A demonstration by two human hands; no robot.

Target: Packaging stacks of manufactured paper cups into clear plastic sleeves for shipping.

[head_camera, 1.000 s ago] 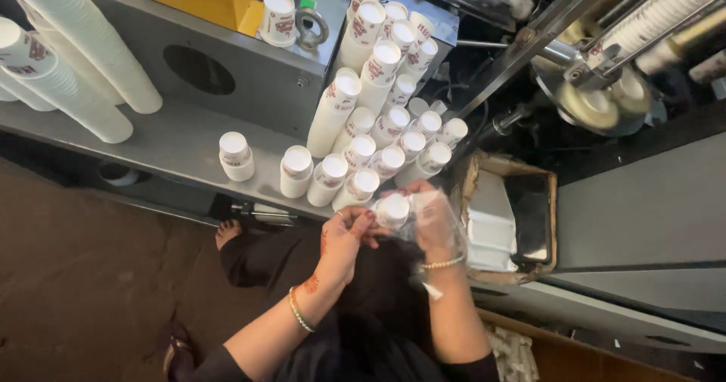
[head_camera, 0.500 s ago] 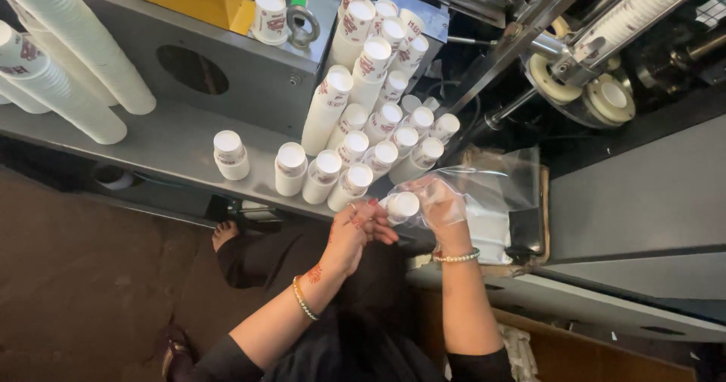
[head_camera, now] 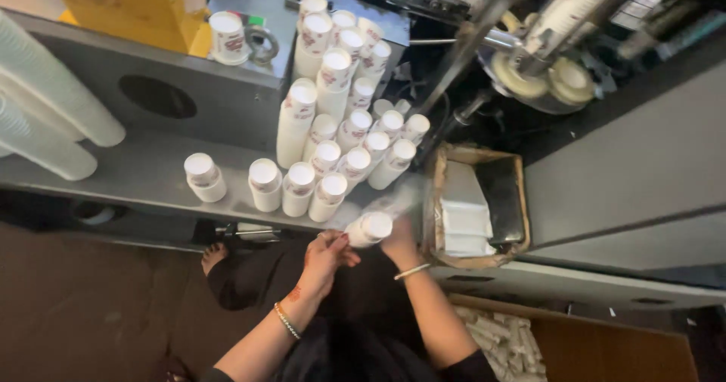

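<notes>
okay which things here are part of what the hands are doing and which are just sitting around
In hand: left hand and right hand on a stack of paper cups; more cup stacks on the shelf.
Lying about: yellow box, cardboard box, single cup.

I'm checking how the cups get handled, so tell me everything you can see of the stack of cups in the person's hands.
The stack of paper cups is short, white with a reddish print on its side, and looks like nested paper. It lies tilted, its round white base facing up toward the camera. The right hand holds it from behind and below; the left hand touches its lower end. It hangs just off the grey shelf edge, partly blurred.
</notes>
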